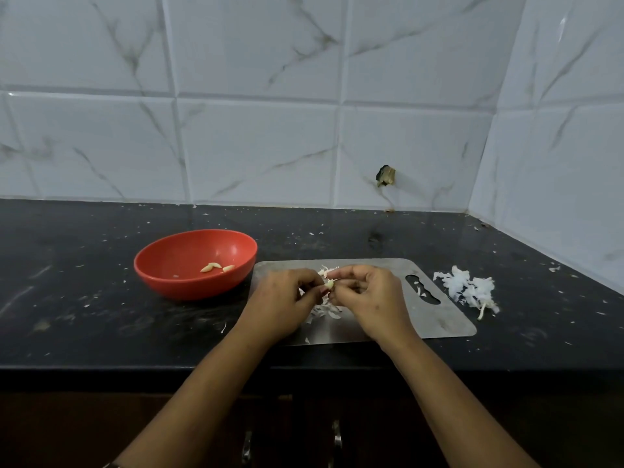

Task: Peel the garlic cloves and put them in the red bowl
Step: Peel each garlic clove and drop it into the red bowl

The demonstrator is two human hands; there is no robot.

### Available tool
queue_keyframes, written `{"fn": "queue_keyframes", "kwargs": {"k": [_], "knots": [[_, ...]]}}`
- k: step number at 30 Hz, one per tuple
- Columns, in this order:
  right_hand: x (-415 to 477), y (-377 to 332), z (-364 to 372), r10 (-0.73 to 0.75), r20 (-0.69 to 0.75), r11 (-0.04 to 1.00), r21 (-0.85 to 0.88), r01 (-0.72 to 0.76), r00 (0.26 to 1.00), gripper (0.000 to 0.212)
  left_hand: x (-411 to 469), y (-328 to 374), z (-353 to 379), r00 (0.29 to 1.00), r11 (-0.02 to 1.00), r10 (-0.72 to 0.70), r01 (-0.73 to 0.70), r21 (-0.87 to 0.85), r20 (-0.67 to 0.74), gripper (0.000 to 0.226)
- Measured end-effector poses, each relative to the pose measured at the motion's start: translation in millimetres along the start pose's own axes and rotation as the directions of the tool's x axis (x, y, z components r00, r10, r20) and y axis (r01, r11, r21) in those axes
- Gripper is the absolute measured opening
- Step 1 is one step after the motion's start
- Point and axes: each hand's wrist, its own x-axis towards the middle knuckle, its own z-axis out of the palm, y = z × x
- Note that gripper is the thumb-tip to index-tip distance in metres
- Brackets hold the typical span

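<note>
Both hands, your left hand (287,298) and your right hand (368,295), pinch one garlic clove (329,284) tight just above the metal board (439,319), so I think you are peeling it, and next you must pull the skin off and drop it in the red bowl (189,288).

Your left hand (283,300) and right hand (374,295) hide most of the clove (330,284) and the board's (439,315) middle; the bottom edge crops your forearms (202,393).
</note>
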Motion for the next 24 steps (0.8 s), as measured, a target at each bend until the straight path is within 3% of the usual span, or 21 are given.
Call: {"fn": "queue_keyframes", "kwargs": {"k": [4,10,15,24], "knots": [[-1.8,-2.0,0.4,-0.002,0.019,1.0,0.016,0.002,1.0,0.019,-0.5,2.3,-1.1,0.993,1.0,-0.019,0.017,-0.018,-0.112,0.007],[-1.2,-3.4,0.3,0.036,0.032,0.994,0.1,-0.039,0.999,0.019,-1.5,5.1,-1.9,0.987,1.0,0.025,-0.026,-0.005,-0.159,0.01],[0.4,-0.1,0.8,0.066,0.028,0.977,0.2,-0.07,0.997,0.015,-1.3,8.3,-1.2,0.989,0.992,-0.008,-0.011,-0.124,-0.146,0.011],[1.9,1.1,0.3,0.007,0.002,0.974,0.228,-0.007,1.0,0.011,-3.1,15.2,-4.8,0.987,0.962,-0.075,0.034,-0.272,-0.142,0.012]]}}
